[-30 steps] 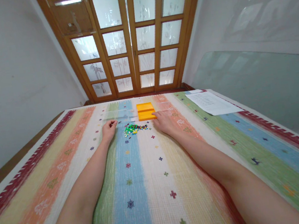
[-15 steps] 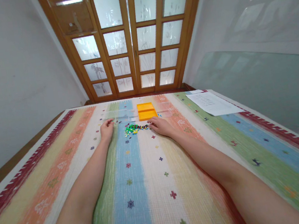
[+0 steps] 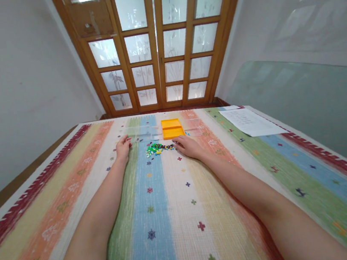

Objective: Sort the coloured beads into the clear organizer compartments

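My left hand (image 3: 122, 149) is closed in a pinch at the left end of a clear plastic tray (image 3: 142, 134). A small green piece shows at its fingertips, too tiny to make out further. A loose pile of tiny building pieces (image 3: 155, 149), in green, dark, yellow, white and blue, lies on the cloth between my hands. At the pile's right end, my right hand (image 3: 188, 146) rests with fingers bent together over the dark pieces; whatever is between its fingertips is hidden. Just behind the pile stands an open yellow box (image 3: 174, 133).
A striped tablecloth (image 3: 179, 215) covers the table. More clear plastic (image 3: 195, 130) and a few blue bits lie right of the yellow box. Sheets of printed paper (image 3: 250, 122) lie at the far right. Behind the table is a wooden glazed door (image 3: 158, 67).
The view has shifted slightly, moving the scene a little rightward. My left hand's fingers have risen slightly by the clear tray. My right hand stays beside the pile.
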`<action>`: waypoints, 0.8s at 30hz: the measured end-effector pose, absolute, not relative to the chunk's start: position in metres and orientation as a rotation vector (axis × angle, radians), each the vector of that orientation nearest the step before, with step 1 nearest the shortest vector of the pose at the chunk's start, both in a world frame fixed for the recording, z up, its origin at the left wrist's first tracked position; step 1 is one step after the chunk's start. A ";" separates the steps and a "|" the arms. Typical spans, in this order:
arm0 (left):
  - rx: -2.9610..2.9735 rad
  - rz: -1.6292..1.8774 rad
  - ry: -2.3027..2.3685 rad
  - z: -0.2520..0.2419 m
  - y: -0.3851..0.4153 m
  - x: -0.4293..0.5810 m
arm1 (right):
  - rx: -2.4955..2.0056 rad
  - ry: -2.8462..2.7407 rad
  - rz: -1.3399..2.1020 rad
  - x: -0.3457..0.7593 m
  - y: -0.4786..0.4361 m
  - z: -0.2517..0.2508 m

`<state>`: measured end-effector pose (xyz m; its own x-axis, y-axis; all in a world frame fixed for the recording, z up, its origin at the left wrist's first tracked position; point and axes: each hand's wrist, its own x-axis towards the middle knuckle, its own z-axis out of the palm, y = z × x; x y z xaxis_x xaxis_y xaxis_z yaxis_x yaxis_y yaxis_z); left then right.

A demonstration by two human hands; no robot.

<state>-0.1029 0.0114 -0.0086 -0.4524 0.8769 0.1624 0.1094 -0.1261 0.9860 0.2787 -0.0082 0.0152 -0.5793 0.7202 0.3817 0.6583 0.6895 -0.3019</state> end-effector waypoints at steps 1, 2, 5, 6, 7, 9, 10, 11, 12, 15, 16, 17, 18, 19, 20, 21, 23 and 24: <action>1.112 1.635 1.537 -0.009 0.012 -0.104 | -1.064 -2.424 0.174 0.279 -0.008 0.015; 1.106 1.631 1.532 -0.009 0.012 -0.104 | -1.065 -2.425 0.174 0.279 -0.007 0.014; 1.083 1.617 1.517 -0.009 0.013 -0.106 | -1.056 -2.427 0.166 0.279 -0.005 0.011; 1.075 1.613 1.509 -0.008 0.012 -0.106 | -1.050 -2.424 0.162 0.279 -0.005 0.010; 1.068 1.611 1.501 -0.008 0.012 -0.106 | -1.045 -2.422 0.158 0.278 -0.004 0.009; 1.068 1.606 1.491 -0.007 0.011 -0.105 | -1.041 -2.422 0.154 0.278 -0.003 0.008; 1.075 1.604 1.494 -0.007 0.010 -0.105 | -1.042 -2.425 0.154 0.278 -0.003 0.008; 1.085 1.604 1.502 -0.007 0.010 -0.105 | -1.043 -2.431 0.155 0.278 -0.003 0.008; 1.099 1.605 1.514 -0.007 0.010 -0.104 | -1.044 -2.437 0.154 0.278 -0.003 0.008; 1.184 1.603 1.579 -0.009 0.010 -0.102 | -1.047 -2.446 0.148 0.278 -0.003 0.008; 1.254 1.583 1.608 -0.010 0.009 -0.100 | -1.048 -2.447 0.146 0.278 -0.002 0.008; 1.354 1.543 1.637 -0.011 0.007 -0.098 | -1.049 -2.446 0.143 0.278 -0.002 0.008; 1.481 1.482 1.655 -0.012 0.005 -0.095 | -1.050 -2.445 0.140 0.278 -0.002 0.007; 1.629 1.404 1.656 -0.012 0.003 -0.093 | -1.049 -2.444 0.138 0.278 -0.002 0.007; 1.781 1.318 1.639 -0.012 0.001 -0.090 | -1.050 -2.443 0.137 0.278 -0.002 0.007; 1.920 1.233 1.611 -0.012 -0.002 -0.087 | -1.050 -2.442 0.136 0.278 -0.002 0.007; 2.118 1.097 1.548 -0.011 -0.005 -0.083 | -1.046 -2.442 0.136 0.278 -0.002 0.007; 2.171 1.051 1.527 -0.011 -0.007 -0.082 | -1.042 -2.443 0.138 0.278 -0.003 0.008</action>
